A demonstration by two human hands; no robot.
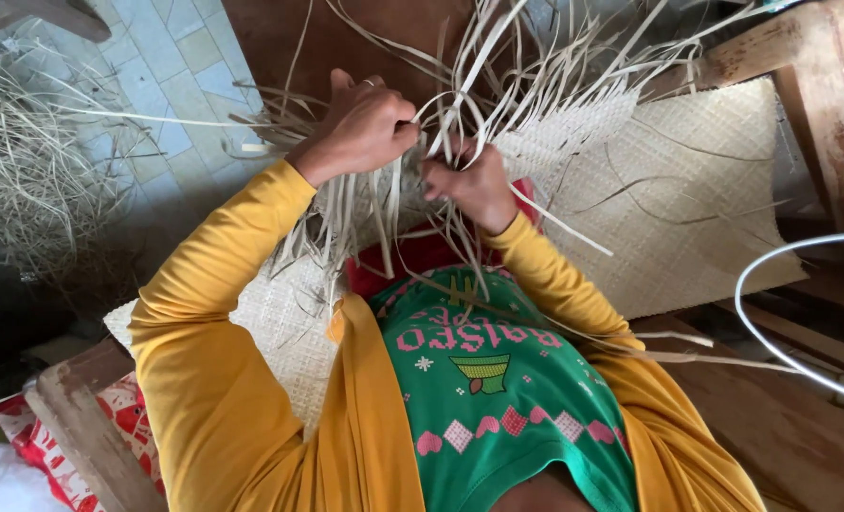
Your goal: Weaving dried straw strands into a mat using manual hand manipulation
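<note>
My left hand (360, 128), a ring on one finger, is closed around a bunch of pale flat straw strips (460, 90) that fan upward. My right hand (474, 180) sits just beside it, fingers pinched on other strips of the same bunch. The strips rise from the loose edge of a woven straw mat (697, 180) spread across my lap and out to the right. Both arms wear yellow sleeves over a green patterned shirt. Loose strip ends hang down over my wrists and hide part of the fingers.
A heap of loose straw (24, 171) lies on the tiled floor at left. A wooden frame (820, 104) stands at upper right, a wooden beam (81, 417) at lower left beside red patterned cloth (33, 441). A white cable (763, 313) loops at right.
</note>
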